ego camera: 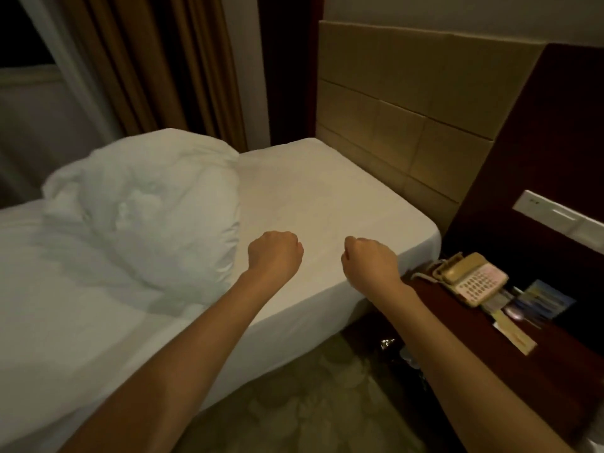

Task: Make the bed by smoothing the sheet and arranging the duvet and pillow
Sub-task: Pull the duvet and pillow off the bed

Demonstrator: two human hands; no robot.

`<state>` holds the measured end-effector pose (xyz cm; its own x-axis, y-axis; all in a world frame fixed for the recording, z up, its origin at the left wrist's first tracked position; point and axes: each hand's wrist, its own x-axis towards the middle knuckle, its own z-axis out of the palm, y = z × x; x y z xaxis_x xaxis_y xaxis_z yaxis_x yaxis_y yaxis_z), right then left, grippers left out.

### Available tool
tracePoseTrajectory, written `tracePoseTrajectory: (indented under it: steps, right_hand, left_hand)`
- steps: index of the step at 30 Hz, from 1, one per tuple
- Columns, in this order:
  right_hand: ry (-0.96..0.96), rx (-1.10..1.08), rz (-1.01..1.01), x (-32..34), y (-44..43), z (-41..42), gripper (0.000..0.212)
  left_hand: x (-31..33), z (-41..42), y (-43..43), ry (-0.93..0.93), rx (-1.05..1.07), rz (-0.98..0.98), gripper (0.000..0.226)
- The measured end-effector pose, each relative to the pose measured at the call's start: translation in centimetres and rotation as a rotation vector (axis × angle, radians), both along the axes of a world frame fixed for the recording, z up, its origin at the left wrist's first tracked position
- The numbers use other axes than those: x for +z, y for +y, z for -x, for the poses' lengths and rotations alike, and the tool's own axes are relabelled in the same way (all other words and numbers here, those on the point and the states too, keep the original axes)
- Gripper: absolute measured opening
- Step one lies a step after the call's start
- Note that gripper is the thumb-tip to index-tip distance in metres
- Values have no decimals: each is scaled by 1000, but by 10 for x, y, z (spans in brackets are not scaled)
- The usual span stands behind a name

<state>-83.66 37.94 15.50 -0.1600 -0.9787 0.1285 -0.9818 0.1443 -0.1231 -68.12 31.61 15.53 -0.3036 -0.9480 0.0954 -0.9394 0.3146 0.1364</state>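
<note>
Standing at the head end of the bed, near side. Both hands were held low over the bare sheet (327, 197), well apart from each other: left hand (276, 253) and right hand (369, 259) each curled into a fist, with nothing visibly held. Whether the knuckles touched the sheet could not be told.

Sheet at this end lay flat and nearly free of creases, up to the headboard (408, 109). A white heap (147, 204) sat just left of the left hand, crumpled; duvet or pillow, could not tell which.

Judgement: smoothing step about finished here; arranging not yet begun. The next move likely called for opening the hands, taking the heap by an edge and spreading or placing it.

Containers: none identified. A dark shiny object on the floor (310, 403) beside the bed was unreadable. The worktop (555, 371) carried a telephone (470, 277) and some cards (542, 302).
</note>
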Motion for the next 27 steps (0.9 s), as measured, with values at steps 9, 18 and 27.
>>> tracePoseTrajectory:
  steps: [9, 18, 27]
  right_hand:
    - [4, 104, 104, 17, -90, -146, 12]
    - [28, 176, -4, -26, -141, -227, 15]
    - [58, 290, -54, -41, -228, -271, 12]
  left_hand:
    - [-19, -153, -57, -55, 100, -28, 29]
    - [-13, -241, -109, 19, 184, 42, 29]
    - [-25, -279, -186, 50, 253, 61, 30]
